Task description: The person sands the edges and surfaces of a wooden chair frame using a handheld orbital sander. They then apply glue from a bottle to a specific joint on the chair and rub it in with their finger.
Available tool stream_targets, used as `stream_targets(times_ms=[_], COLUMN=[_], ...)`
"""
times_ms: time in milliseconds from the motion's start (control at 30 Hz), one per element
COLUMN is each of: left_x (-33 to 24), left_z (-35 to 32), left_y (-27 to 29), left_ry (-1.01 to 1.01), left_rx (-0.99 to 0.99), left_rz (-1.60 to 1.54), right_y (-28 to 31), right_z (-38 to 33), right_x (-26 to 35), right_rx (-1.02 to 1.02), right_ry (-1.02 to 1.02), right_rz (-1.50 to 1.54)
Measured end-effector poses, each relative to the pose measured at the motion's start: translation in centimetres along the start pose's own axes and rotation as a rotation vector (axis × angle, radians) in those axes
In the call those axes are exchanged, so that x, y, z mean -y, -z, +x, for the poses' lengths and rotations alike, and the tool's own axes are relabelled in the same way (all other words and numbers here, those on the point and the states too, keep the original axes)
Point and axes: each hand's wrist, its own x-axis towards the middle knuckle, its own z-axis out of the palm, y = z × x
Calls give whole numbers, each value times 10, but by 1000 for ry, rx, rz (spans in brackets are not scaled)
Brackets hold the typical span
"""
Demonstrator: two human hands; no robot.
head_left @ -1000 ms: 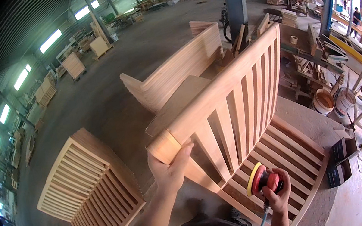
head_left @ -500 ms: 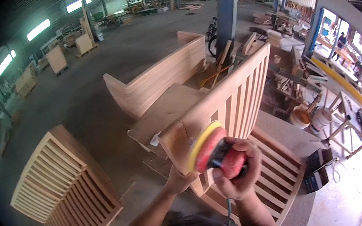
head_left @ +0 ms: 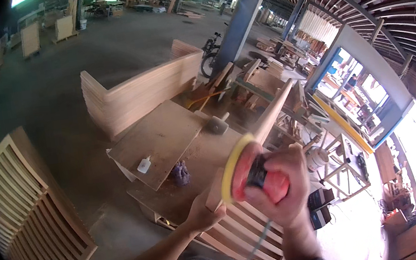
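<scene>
My right hand (head_left: 291, 187) is wrapped round a red and black disc sander (head_left: 249, 169) with a yellow pad. The sander is tilted, its pad at the end of a slatted wooden seat frame's upright back (head_left: 276, 111); whether it touches the wood I cannot tell. My left hand (head_left: 205, 215) grips the near end of that back, fingers partly hidden behind it. Seen nearly edge-on, the back rises away to the right. Below my hands are pale seat slats (head_left: 246, 226), with a thin hose (head_left: 257, 243) hanging across them.
A dusty board table (head_left: 160, 137) lies beyond, bearing a small white bottle (head_left: 144, 165) and a purple bundle (head_left: 181, 173). Stacked curved wooden parts (head_left: 151, 92) stand behind it. Slatted frames (head_left: 38, 214) lean at left. A steel column (head_left: 245, 17), bicycle (head_left: 210, 57) and black boxes (head_left: 320, 207) stand around.
My view has swung right and tilted. The slatted back has turned from broadside to nearly edge-on, uncovering more of the table. Both hands keep their holds.
</scene>
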Motion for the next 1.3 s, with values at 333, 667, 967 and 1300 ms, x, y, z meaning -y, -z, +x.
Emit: stream_targets(times_ms=[333, 667, 967, 1300], left_x=[-6, -15, 7, -3], left_z=[-1, 0, -2, -2], left_y=[0, -4, -15, 2], left_ry=[-56, 39, -54, 97], left_rx=[-92, -98, -145, -29], left_rz=[95, 86, -14, -52], right_y=[-23, -163, -124, 25], right_z=[192, 195, 202, 84], right_x=[9, -26, -11, -18], right_rx=[1287, 2156, 1883, 488], right_ry=[-200, -248, -204, -28], right_rz=[-251, -484, -405, -72])
